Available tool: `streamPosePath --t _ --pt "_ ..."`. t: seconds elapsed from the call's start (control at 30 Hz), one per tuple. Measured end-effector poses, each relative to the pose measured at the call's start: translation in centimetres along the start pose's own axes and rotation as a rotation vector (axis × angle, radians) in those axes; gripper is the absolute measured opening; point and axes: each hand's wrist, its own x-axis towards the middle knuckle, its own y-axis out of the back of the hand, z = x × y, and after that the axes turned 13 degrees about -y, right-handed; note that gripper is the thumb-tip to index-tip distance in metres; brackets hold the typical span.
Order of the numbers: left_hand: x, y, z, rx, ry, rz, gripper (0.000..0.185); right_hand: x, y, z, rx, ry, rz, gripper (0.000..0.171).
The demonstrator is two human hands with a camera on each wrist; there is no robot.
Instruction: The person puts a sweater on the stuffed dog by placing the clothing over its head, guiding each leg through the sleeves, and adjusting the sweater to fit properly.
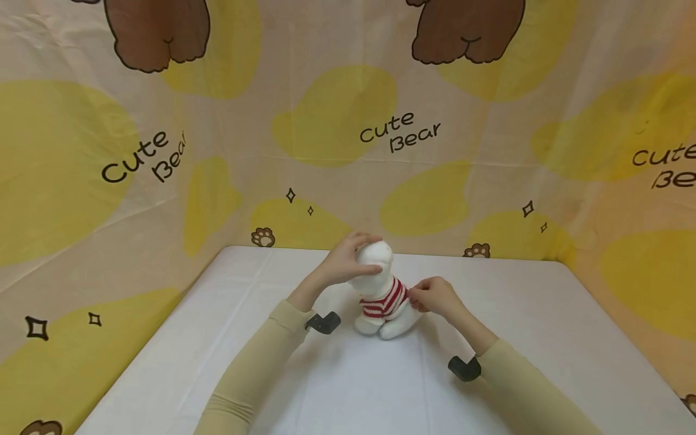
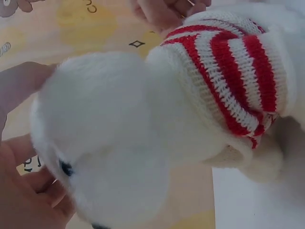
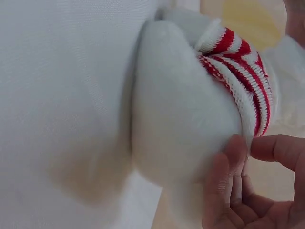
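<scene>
Head view, frame centre: left hand [image 1: 341, 263] grips the plush toy [image 1: 380, 296] by its head while right-hand fingers [image 1: 420, 296] pinch the striped sweater's [image 1: 384, 301] hem; the sweater is apparently being adjusted, and the next tug needs the head held firm.

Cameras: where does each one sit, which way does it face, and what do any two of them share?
Head: worn on the head, facing forward and down at the table; both forearms, the left hand gripping the toy bear by its head, the right hand pinching its striped sweater.
Left wrist: close beside the bear's head; left fingers show.
Right wrist: low behind the bear; right fingertips at the sweater's hem.
All three share the bear and sweater.
</scene>
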Motion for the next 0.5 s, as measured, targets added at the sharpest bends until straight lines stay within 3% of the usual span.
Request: streamPosePath --t 0.13,0.23,0.5 --pt "-0.1 -0.2 -0.1 0.016 0.007 0.011 0.061 -0.2 0.7 0.9 -0.179 -0.03 0.127 0.024" --pt "-0.1 -0.2 -0.1 0.027 -0.006 0.014 0.06 -0.6 0.9 1.5 -0.252 -0.066 0.13 0.026" --pt "-0.3 -0.2 -0.1 0.037 -0.02 0.027 0.06 -1.5 0.3 1.6 -0.04 -0.123 -0.062 0.029"
